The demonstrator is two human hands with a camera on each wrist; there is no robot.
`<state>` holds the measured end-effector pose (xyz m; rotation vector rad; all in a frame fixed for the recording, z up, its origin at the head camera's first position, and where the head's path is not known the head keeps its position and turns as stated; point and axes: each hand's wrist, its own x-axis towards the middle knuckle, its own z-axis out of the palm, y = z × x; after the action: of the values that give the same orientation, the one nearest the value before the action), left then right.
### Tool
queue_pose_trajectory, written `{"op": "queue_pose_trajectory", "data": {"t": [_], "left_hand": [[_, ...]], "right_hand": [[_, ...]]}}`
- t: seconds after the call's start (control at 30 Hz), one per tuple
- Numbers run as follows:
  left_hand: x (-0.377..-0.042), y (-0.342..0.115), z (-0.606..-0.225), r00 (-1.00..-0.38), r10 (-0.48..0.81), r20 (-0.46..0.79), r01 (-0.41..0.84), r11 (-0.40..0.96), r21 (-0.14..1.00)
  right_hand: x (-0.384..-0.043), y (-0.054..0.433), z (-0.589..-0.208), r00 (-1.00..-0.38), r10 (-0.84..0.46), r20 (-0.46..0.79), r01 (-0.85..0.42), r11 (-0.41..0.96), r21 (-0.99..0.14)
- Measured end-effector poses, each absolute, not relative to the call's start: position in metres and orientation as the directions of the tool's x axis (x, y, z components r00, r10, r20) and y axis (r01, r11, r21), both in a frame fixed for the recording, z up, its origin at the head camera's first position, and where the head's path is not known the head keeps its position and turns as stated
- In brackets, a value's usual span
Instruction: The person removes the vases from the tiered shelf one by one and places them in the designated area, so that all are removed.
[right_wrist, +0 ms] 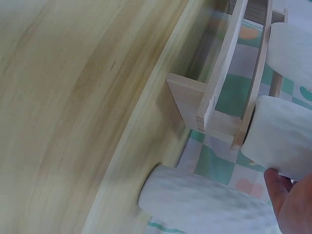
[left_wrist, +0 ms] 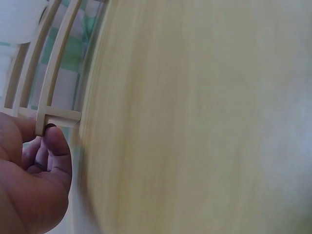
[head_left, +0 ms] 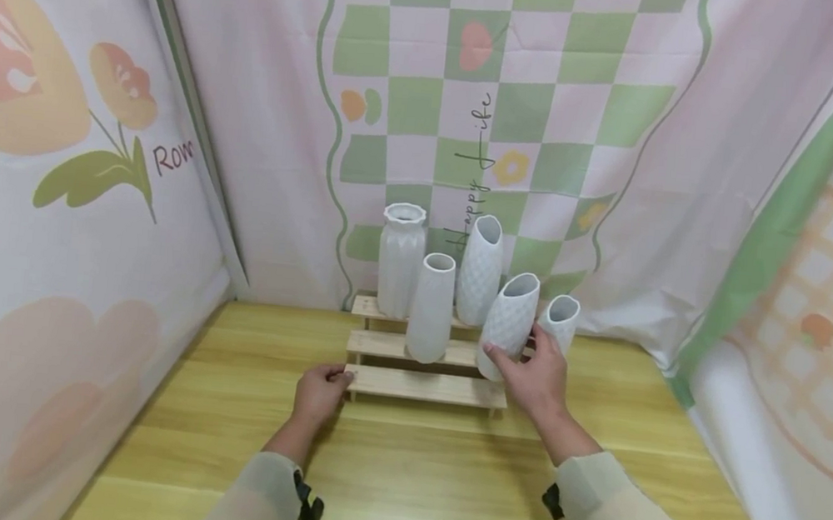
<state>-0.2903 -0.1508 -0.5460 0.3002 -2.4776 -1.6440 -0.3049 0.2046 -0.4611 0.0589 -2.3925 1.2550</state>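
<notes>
Resting on the wood-grained table [head_left: 411,477] is a pale wooden rack [head_left: 386,344]; the left hand [head_left: 321,393] pinches the left end of its lowest step [head_left: 425,386]. The right hand [head_left: 537,376], the nearer, grips the dimpled white vase [head_left: 508,327] between thumb and fingers. This vase lies left of that grip, at the middle step's right end, long axis near upright, mouth slanted; whether its base is fully seated cannot be told. Beyond: a textured vase [head_left: 563,328] on the table, a smooth tapered vase [head_left: 429,320], a scallop-rimmed vase [head_left: 399,267], checked cloth [head_left: 470,98].
</notes>
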Motion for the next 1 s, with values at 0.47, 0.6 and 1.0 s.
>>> {"op": "queue_pose_trajectory", "data": {"t": [0.47,0.6,1.0], "left_hand": [[-0.291,-0.150,-0.546,-0.968,-0.249,0.023,-0.077,0.385,0.920],[-0.292,-0.150,-0.546,-0.969,-0.246,0.027,-0.073,0.389,0.918],[-0.292,-0.151,-0.547,-0.965,-0.259,0.042,-0.071,0.412,0.908]], "right_hand": [[-0.294,0.216,-0.462,-0.900,0.170,0.402,-0.251,0.552,-0.795],[-0.291,0.219,-0.463,-0.897,0.181,0.404,-0.250,0.545,-0.800],[-0.284,0.231,-0.465,-0.895,0.195,0.401,-0.239,0.551,-0.800]]}}
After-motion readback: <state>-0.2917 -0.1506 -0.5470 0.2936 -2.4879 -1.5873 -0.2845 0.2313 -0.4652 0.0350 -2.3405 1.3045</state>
